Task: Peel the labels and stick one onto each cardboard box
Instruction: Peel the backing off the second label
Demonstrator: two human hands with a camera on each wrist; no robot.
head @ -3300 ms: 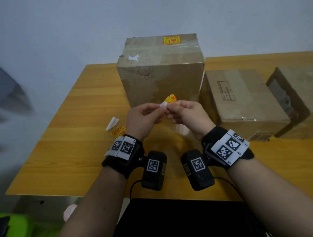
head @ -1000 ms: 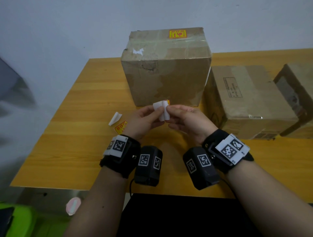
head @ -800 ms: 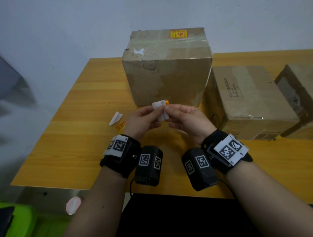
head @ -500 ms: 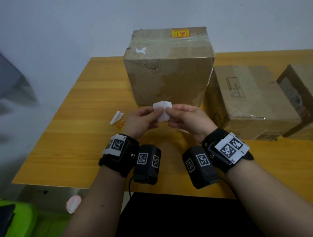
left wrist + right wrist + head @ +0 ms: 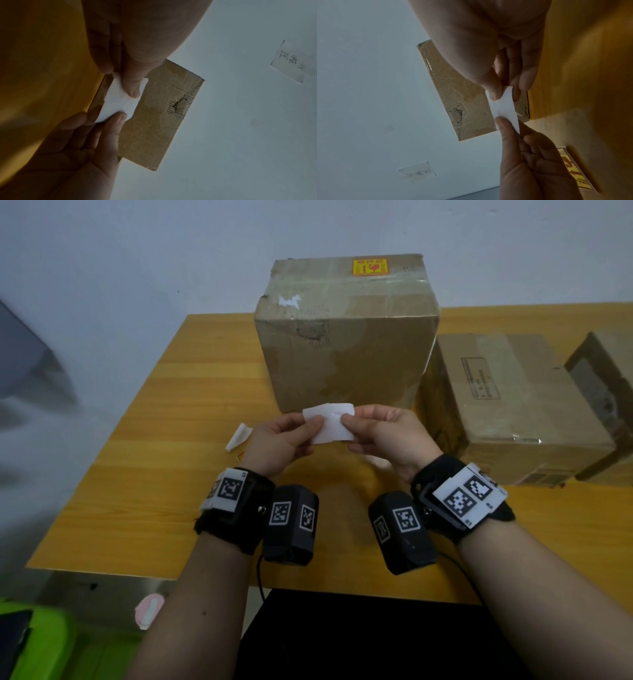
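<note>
Both forearms are bare, each wrist wrapped in a black strap [image 5: 236, 515] carrying a white plate printed with black square codes [image 5: 469, 496], plus a black camera box [image 5: 291, 525] with similar codes and a thin black cable [image 5: 259, 577].

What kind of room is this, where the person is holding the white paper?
Probably a plain workroom set up for packing or labelling parcels. Worn cardboard boxes stand on a wooden table against a bare wall, and the tallest box already wears a yellow label.
</note>
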